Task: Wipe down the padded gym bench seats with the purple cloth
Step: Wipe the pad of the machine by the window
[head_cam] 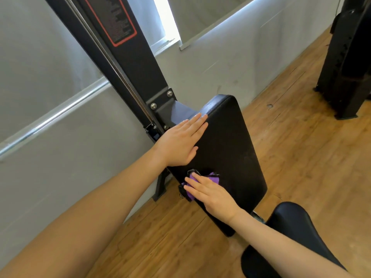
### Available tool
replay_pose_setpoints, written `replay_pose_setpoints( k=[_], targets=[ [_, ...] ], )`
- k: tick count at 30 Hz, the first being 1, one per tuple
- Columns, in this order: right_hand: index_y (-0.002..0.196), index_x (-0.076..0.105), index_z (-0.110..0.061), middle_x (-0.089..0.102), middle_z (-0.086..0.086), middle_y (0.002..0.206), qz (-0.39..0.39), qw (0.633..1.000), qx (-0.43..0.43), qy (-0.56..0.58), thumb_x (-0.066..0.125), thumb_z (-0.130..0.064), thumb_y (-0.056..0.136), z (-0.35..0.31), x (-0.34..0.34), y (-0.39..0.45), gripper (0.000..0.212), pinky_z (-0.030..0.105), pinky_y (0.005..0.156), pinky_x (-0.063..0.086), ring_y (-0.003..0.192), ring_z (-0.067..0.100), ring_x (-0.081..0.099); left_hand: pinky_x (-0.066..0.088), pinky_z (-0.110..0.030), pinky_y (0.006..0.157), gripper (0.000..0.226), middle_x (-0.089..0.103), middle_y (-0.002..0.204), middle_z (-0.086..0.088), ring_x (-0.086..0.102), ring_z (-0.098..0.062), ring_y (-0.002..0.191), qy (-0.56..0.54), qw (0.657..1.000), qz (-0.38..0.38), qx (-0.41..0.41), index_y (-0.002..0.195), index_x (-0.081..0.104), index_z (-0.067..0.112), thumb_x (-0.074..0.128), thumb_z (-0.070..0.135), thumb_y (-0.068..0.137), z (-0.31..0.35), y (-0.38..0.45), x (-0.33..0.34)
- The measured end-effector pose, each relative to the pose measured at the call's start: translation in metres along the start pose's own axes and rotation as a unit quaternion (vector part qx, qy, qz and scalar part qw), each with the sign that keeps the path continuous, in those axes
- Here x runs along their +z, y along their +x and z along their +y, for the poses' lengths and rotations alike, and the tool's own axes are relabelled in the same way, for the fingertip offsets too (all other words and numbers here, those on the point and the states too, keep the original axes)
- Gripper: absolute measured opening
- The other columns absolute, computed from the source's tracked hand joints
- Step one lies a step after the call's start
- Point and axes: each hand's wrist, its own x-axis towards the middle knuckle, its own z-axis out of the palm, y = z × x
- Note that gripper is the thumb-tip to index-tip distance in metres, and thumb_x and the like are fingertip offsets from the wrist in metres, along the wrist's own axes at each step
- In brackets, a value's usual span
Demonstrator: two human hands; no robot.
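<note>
Wooden floor (pixel 291 157); cloth (pixel 192 183) on pad (pixel 226 141).

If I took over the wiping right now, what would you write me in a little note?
Left hand: flat, fingers straight, resting on the long black pad near its far end.
Right hand: fingers straight, pressing the purple cloth onto the pad's near left edge.
Done: can't tell how much of the pad is wiped.
Left: wipe on up this pad, then do the other black seat at lower right, which nothing touches.
</note>
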Motion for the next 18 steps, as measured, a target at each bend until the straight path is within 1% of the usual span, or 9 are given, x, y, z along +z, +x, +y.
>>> replay_pose_setpoints(
  k=[1, 4, 6, 8, 9, 11, 13, 16, 18],
  targets=[
    [0.128, 0.055, -0.012, 0.055, 0.008, 0.133, -0.015, 1.000, -0.026, -0.009, 0.082, 0.004, 0.059, 0.004, -0.001, 0.003, 0.075, 0.040, 0.105, 0.033, 0.127, 0.024, 0.047, 0.001, -0.035, 0.120, 0.067, -0.005, 0.160, -0.010, -0.007, -0.023, 0.148, 0.004, 1.000, -0.002, -0.004, 0.152, 0.000, 0.010, 0.034, 0.033, 0.099, 0.001, 0.000, 0.000],
    [0.136, 0.040, -0.018, 0.049, 0.004, 0.139, -0.073, 0.993, -0.083, -0.032, 0.083, -0.004, 0.062, 0.027, -0.006, 0.000, 0.086, 0.041, 0.107, 0.028, 0.132, 0.019, 0.037, 0.000, -0.035, 0.119, 0.066, -0.004, 0.160, -0.009, -0.005, -0.022, 0.148, 0.015, 1.000, -0.005, -0.016, 0.152, 0.001, 0.011, 0.034, 0.033, 0.099, 0.002, -0.001, 0.000],
    [0.137, 0.036, -0.020, 0.047, 0.002, 0.141, -0.108, 0.988, -0.102, -0.048, 0.083, -0.006, 0.062, 0.046, -0.012, -0.008, 0.089, 0.041, 0.107, 0.028, 0.134, 0.016, 0.032, 0.000, -0.035, 0.118, 0.066, -0.001, 0.160, -0.009, -0.002, -0.022, 0.148, 0.024, 0.999, 0.010, -0.031, 0.152, 0.003, 0.010, 0.035, 0.033, 0.099, 0.005, -0.003, 0.003],
    [0.137, 0.036, -0.019, 0.047, 0.003, 0.140, -0.119, 0.986, -0.098, -0.066, 0.082, 0.000, 0.060, 0.066, -0.018, -0.017, 0.091, 0.039, 0.109, 0.027, 0.135, 0.018, 0.033, 0.004, -0.036, 0.117, 0.065, 0.009, 0.160, -0.011, 0.006, -0.024, 0.148, 0.027, 0.996, 0.037, -0.074, 0.151, 0.010, 0.007, 0.039, 0.031, 0.098, 0.015, -0.007, 0.009],
    [0.137, 0.036, -0.017, 0.047, 0.004, 0.140, -0.107, 0.989, -0.081, -0.065, 0.079, 0.006, 0.060, 0.076, -0.021, -0.021, 0.091, 0.037, 0.111, 0.024, 0.134, 0.019, 0.032, 0.009, -0.037, 0.117, 0.066, 0.018, 0.158, -0.013, 0.014, -0.026, 0.146, 0.031, 0.992, 0.056, -0.105, 0.150, 0.017, 0.005, 0.045, 0.029, 0.096, 0.022, -0.011, 0.013],
    [0.136, 0.037, -0.013, 0.046, 0.007, 0.139, -0.045, 0.999, -0.001, -0.029, 0.066, 0.019, 0.065, 0.093, -0.027, -0.026, 0.083, 0.032, 0.114, 0.017, 0.134, 0.019, 0.029, 0.020, -0.039, 0.114, 0.067, 0.036, 0.150, -0.017, 0.032, -0.029, 0.141, 0.035, 0.983, 0.091, -0.153, 0.143, 0.035, -0.001, 0.059, 0.024, 0.086, 0.034, -0.016, 0.019],
    [0.135, 0.043, -0.006, 0.044, 0.010, 0.138, 0.054, 0.991, 0.120, 0.007, 0.055, 0.023, 0.071, 0.109, -0.034, -0.027, 0.071, 0.024, 0.115, 0.014, 0.134, 0.022, 0.030, 0.022, -0.042, 0.113, 0.068, 0.041, 0.146, -0.018, 0.037, -0.031, 0.137, 0.050, 0.979, 0.116, -0.159, 0.140, 0.040, -0.002, 0.064, 0.021, 0.081, 0.039, -0.022, 0.028],
    [0.131, 0.047, 0.004, 0.041, 0.018, 0.141, 0.163, 0.945, 0.273, 0.075, 0.049, 0.019, 0.084, 0.125, -0.049, -0.016, 0.050, 0.010, 0.111, 0.012, 0.135, 0.030, 0.031, 0.012, -0.043, 0.117, 0.071, 0.036, 0.150, -0.017, 0.030, -0.031, 0.141, 0.104, 0.983, 0.101, -0.116, 0.142, 0.028, 0.000, 0.058, 0.026, 0.084, 0.039, -0.030, 0.036],
    [0.137, 0.043, -0.001, 0.039, 0.016, 0.144, 0.194, 0.898, 0.358, 0.168, 0.043, 0.008, 0.093, 0.127, -0.051, -0.008, 0.044, 0.001, 0.104, 0.017, 0.137, 0.022, 0.031, 0.007, -0.043, 0.116, 0.070, 0.034, 0.151, -0.016, 0.028, -0.031, 0.142, 0.132, 0.986, 0.064, -0.082, 0.143, 0.025, 0.001, 0.054, 0.031, 0.087, 0.043, -0.034, 0.040]
  ],
)
